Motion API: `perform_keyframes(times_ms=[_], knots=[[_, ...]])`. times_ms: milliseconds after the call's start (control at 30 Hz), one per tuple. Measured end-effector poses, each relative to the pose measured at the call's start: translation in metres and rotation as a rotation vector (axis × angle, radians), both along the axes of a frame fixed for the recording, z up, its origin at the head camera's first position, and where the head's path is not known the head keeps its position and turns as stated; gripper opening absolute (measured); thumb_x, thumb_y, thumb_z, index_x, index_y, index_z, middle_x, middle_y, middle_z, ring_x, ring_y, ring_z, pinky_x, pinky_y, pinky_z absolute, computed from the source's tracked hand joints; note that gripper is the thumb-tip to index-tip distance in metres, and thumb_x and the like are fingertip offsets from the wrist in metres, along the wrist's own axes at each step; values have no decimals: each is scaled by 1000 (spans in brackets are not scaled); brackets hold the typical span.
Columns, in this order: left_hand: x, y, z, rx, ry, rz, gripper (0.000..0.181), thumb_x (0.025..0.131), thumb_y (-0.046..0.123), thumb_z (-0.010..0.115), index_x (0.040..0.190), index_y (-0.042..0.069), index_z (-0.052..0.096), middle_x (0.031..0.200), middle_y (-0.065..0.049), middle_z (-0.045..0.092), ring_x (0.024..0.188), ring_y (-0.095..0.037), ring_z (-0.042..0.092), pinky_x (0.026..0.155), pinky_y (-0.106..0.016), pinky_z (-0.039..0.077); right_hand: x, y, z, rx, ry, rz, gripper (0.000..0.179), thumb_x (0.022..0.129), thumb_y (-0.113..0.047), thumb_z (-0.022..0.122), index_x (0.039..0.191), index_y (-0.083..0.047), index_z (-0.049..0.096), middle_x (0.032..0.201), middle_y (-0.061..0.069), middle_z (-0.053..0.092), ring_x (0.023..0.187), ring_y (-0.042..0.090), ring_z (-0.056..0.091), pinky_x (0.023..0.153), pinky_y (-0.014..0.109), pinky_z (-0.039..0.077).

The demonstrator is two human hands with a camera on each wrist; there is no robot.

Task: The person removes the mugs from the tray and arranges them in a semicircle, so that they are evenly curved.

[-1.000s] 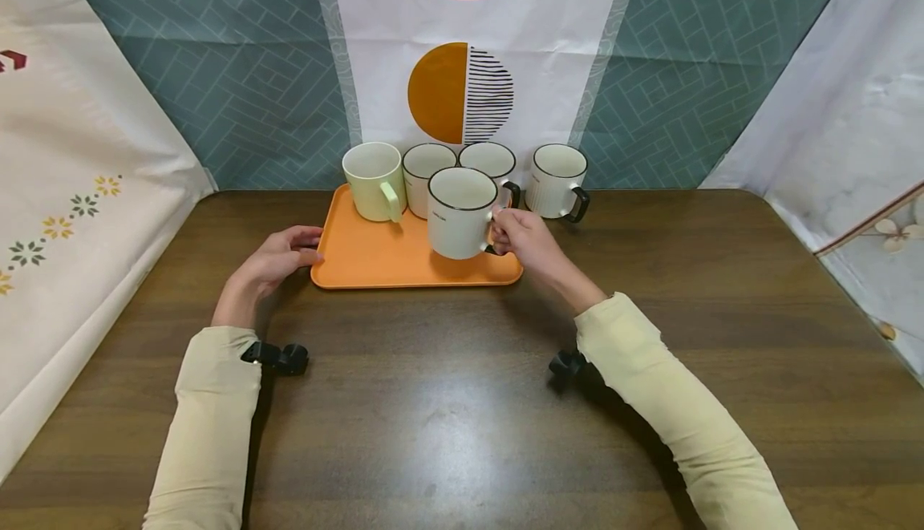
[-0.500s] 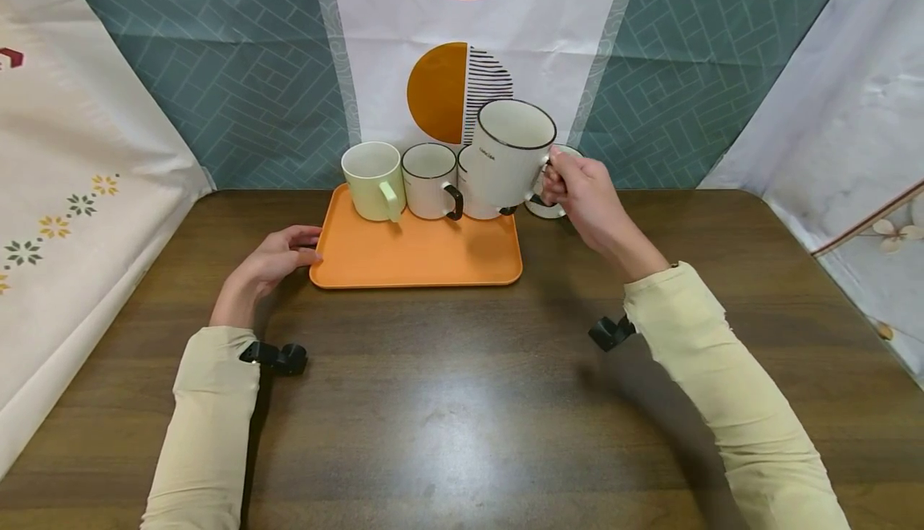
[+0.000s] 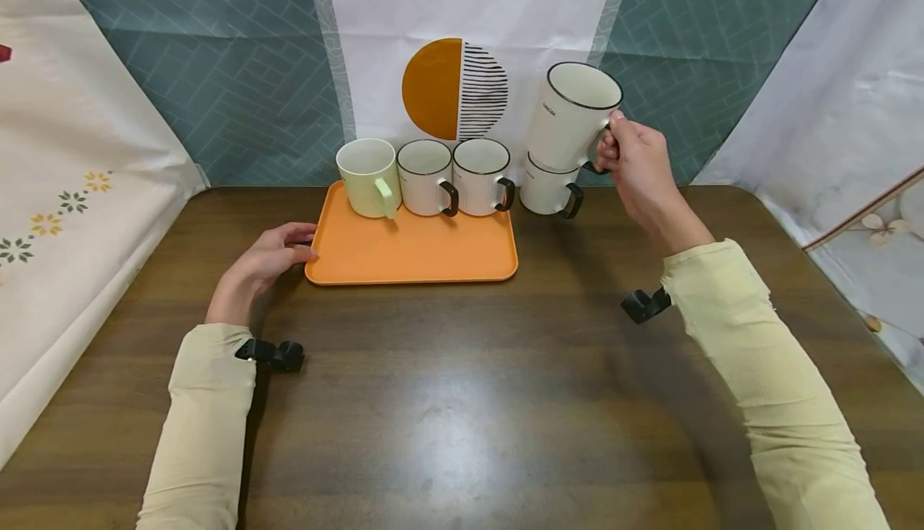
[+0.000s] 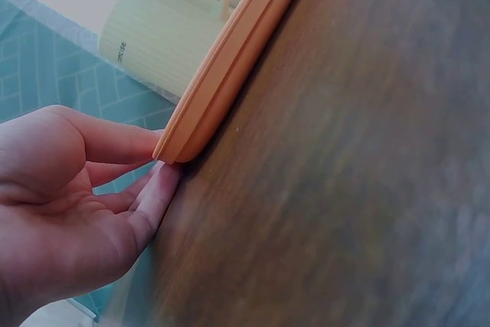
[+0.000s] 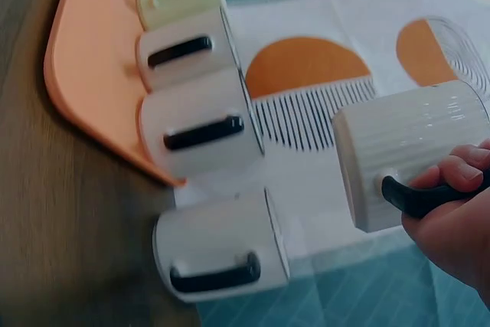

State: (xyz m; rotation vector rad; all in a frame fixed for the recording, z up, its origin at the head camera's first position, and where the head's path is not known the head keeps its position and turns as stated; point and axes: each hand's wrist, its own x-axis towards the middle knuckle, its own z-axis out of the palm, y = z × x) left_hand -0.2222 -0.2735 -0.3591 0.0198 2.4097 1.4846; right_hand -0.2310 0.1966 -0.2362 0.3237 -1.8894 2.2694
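Note:
My right hand (image 3: 638,163) grips the black handle of a white, dark-rimmed mug (image 3: 566,125), raised in the air at the right. Behind and below it, another white mug (image 3: 546,187) stands on the table, partly covered in the head view; the right wrist view shows a gap between the two. My left hand (image 3: 265,261) pinches the left edge of an orange tray (image 3: 415,261), thumb and fingers at its rim (image 4: 210,89). Along the tray's back stand a pale green mug (image 3: 366,180) and two white mugs (image 3: 426,181) with black handles.
The wooden table (image 3: 440,386) extends in front of the tray and to both sides. A teal and white cloth backdrop (image 3: 245,81) hangs right behind the mugs. Pale cloths (image 3: 808,113) flank the table.
My right hand has lifted the white mug from over the tray, moving it up and right to above the mug standing off the tray. The left hand stays at the tray's edge.

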Motion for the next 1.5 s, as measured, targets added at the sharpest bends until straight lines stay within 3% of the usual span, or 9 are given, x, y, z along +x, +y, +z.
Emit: perform_keyframes(times_ms=[300, 633, 1067, 1500], knots=[[3, -4, 0, -14, 1, 14, 62, 96, 1, 54, 149, -6, 23, 143, -28, 32, 126, -38, 39, 106, -43, 36, -16, 24, -10, -24, -29, -142, 41, 104, -19, 41, 65, -4, 41, 64, 2, 33, 55, 12, 25, 61, 26, 28], [1, 2, 4, 3, -11, 6, 62, 97, 1, 52, 150, -5, 20, 145, -27, 30, 126, -37, 38, 108, -45, 32, -19, 56, -25, -83, -82, -227, 42, 103, -15, 42, 64, -3, 44, 64, 2, 37, 57, 10, 34, 55, 22, 33], [1, 1, 2, 13, -10, 10, 62, 97, 1, 52, 150, -5, 21, 144, -26, 31, 125, -36, 39, 108, -44, 32, -23, 68, -67, 47, -153, -234, 41, 104, -18, 39, 65, -6, 46, 60, -2, 39, 54, 10, 36, 56, 20, 36], [1, 0, 2, 20, -11, 5, 62, 97, 1, 52, 150, -4, 22, 144, -26, 31, 126, -36, 40, 107, -42, 34, -25, 61, -103, 96, -200, -259, 39, 105, -20, 36, 71, -3, 45, 65, -2, 42, 59, 10, 36, 59, 21, 36]])
